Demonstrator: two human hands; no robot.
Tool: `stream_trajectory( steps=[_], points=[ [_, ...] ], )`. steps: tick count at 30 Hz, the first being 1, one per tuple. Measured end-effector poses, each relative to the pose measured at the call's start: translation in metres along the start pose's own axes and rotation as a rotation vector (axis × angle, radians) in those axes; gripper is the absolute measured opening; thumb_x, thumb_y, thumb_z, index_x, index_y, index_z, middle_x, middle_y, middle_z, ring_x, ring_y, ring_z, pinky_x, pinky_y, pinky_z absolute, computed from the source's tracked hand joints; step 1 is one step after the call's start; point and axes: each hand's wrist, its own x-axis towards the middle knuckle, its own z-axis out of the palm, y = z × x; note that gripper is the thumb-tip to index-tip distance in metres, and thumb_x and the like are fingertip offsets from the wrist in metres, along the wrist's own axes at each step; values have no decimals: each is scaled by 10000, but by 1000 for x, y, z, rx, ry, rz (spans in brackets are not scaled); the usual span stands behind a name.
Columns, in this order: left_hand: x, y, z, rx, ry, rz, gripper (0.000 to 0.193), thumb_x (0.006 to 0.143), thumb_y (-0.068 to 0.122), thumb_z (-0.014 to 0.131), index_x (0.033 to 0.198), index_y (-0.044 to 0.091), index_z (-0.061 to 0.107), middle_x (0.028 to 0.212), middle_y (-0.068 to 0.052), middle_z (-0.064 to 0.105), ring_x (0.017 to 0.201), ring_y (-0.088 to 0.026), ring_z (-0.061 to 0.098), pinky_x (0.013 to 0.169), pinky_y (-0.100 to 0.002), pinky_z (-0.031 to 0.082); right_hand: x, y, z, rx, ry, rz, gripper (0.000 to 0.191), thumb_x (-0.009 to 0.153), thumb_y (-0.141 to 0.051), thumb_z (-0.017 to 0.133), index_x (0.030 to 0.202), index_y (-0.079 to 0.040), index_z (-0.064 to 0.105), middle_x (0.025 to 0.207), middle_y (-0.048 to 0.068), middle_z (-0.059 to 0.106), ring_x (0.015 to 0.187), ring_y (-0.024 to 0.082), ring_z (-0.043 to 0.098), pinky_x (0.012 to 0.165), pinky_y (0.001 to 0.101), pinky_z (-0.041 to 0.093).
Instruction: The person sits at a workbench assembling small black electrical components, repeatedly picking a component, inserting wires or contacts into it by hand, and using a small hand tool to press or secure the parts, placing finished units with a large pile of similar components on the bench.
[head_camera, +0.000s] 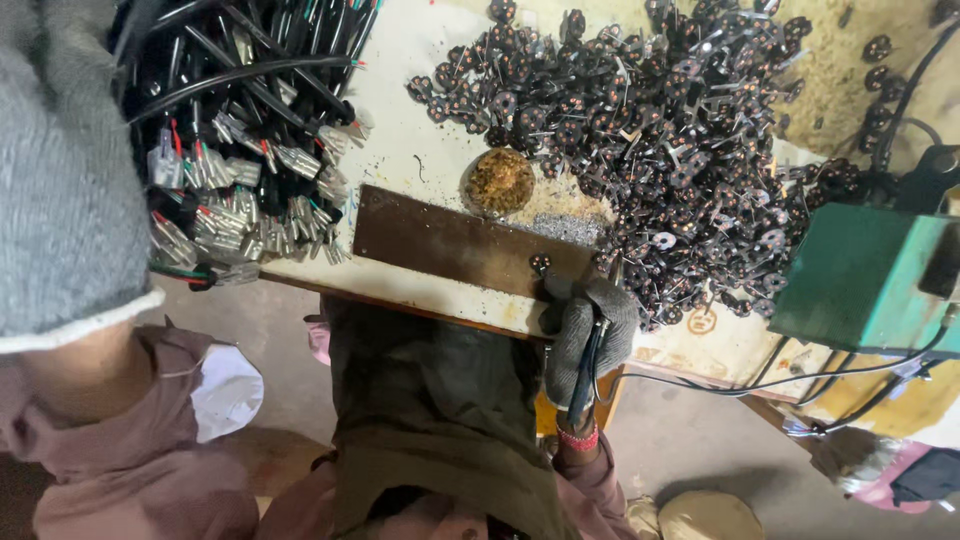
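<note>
Gloved right hand (590, 325) grips a black tool (585, 370), tip pressing small disc (540, 263) against metal strip (470, 245) just ahead; left hand unseen

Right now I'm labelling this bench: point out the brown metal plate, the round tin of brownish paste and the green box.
Brown metal plate (450, 240), head view, bare middle.
Round tin of brownish paste (499, 181), head view, paste surface.
Green box (860, 270), head view, top face.

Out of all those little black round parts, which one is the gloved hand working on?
The single black round part lying alone on the brown metal plate, just above the grey-gloved right hand. The others lie heaped in the big pile on the table.
</note>
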Motion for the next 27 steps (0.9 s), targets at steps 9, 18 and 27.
stream_trajectory(
  steps=[9, 18, 27],
  points=[
    [-49, 100, 30, -973, -768, 506, 503, 948, 184, 652, 1446, 153, 590, 1165, -98, 745, 944, -309, 733, 810, -393, 568, 2, -58, -13, 154, -100, 108, 173, 1093, -189, 541, 1167, -48, 607, 1103, 174, 685, 765, 159, 588, 668, 292, 480],
    [-69, 122, 69, -1217, -1058, -142, 174, 954, 204, 678, 1038, 51, 673, 819, -105, 739, 747, -244, 737, 690, -353, 554, -3, -81, 13, 456, -67, 614, 225, 1030, -84, 574, 807, -102, 598, 702, 47, 636, 551, 151, 539, 552, 295, 451],
    [-64, 125, 80, -1300, -853, -183, 168, 921, 141, 704, 1048, 31, 701, 923, -117, 755, 829, -201, 766, 733, -326, 564, 8, -53, 16, 233, -240, 108, 328, 889, 75, 696, 1172, 27, 536, 1042, 114, 615, 911, 215, 646, 800, 326, 537]
  ],
)
